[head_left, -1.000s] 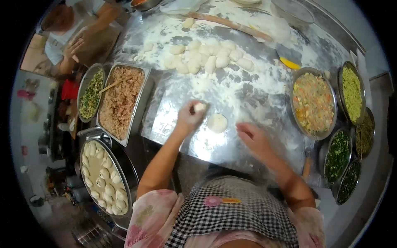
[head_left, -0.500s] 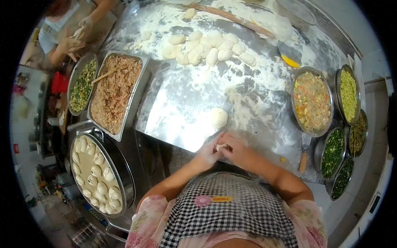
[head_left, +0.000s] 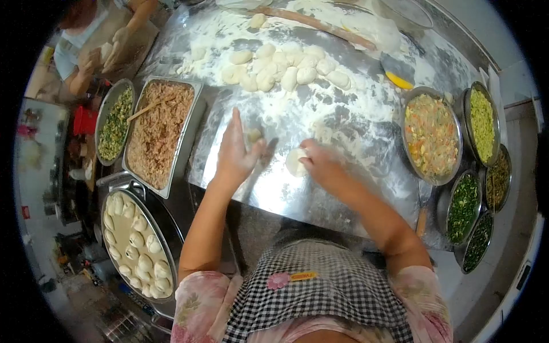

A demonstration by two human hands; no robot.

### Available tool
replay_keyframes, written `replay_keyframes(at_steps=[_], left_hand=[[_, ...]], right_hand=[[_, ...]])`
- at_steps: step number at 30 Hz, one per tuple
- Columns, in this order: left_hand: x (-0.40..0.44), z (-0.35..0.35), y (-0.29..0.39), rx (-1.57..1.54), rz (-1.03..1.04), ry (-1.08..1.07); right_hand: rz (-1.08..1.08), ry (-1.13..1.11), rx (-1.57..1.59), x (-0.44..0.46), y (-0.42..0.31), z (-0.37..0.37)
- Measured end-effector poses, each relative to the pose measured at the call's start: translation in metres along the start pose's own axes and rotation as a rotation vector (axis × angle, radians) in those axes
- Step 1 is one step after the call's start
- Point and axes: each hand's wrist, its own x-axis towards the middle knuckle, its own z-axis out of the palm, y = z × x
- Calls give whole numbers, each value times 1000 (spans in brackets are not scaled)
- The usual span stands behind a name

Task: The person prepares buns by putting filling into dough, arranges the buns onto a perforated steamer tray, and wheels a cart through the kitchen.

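My left hand (head_left: 237, 150) is raised over the metal table, its fingers stretched out and apart. Just right of its fingers a small pale lump (head_left: 253, 135) shows, blurred, not gripped. My right hand (head_left: 320, 163) pinches the right edge of a flat round dough disc (head_left: 295, 162) near the table's front. Further back, several floured dough pieces (head_left: 289, 78) lie in a cluster on the white flour.
A meat filling tray (head_left: 160, 134), a greens bowl (head_left: 116, 122) and a pan of filled dumplings (head_left: 137, 246) stand left. Bowls of vegetable filling (head_left: 433, 136) line the right. A rolling pin (head_left: 314, 24) lies behind. A co-worker (head_left: 97, 43) stands back left.
My hands were together at the table's front edge. They have parted: the left moved up and left and opened, the right moved forward and took hold of the dough disc.
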Motion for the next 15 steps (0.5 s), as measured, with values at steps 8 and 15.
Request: replay_keyframes(at_steps=[8,15], left_hand=[[35,85,42,-42,102,101],[-4,128,46,429,252,-356]], right_hand=[[227,188,315,10,28,12],[154,402,458,-44,111,-1]])
